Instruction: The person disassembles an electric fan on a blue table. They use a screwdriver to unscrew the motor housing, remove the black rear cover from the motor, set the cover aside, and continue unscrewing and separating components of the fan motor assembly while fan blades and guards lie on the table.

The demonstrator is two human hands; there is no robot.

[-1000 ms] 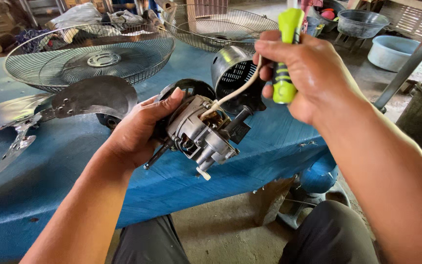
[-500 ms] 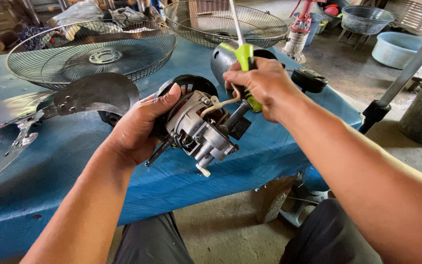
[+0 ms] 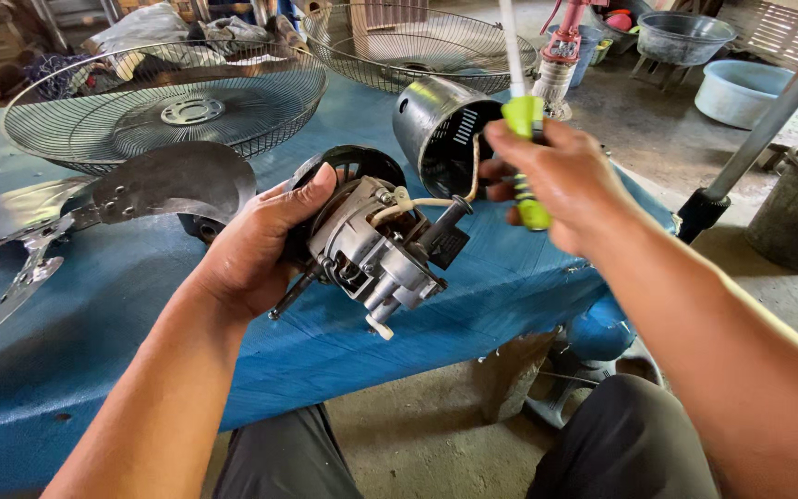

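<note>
Though gripped: fan motor [image 3: 376, 249] (grey)

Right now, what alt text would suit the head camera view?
A left hand holds a fan motor above a blue table, while the right hand grips a green-handled screwdriver. Two wire fan guards and a fan blade lie behind.

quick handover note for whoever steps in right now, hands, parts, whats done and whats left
Left hand: grips the fan motor, held above the blue table.
Right hand: holds a green-handled screwdriver, shaft pointing up, beside the motor.
Done: wire guards, fan blade and black motor cover are off and lie on the table.
Left: the motor itself looks unopened; its cream cable is attached.
</note>
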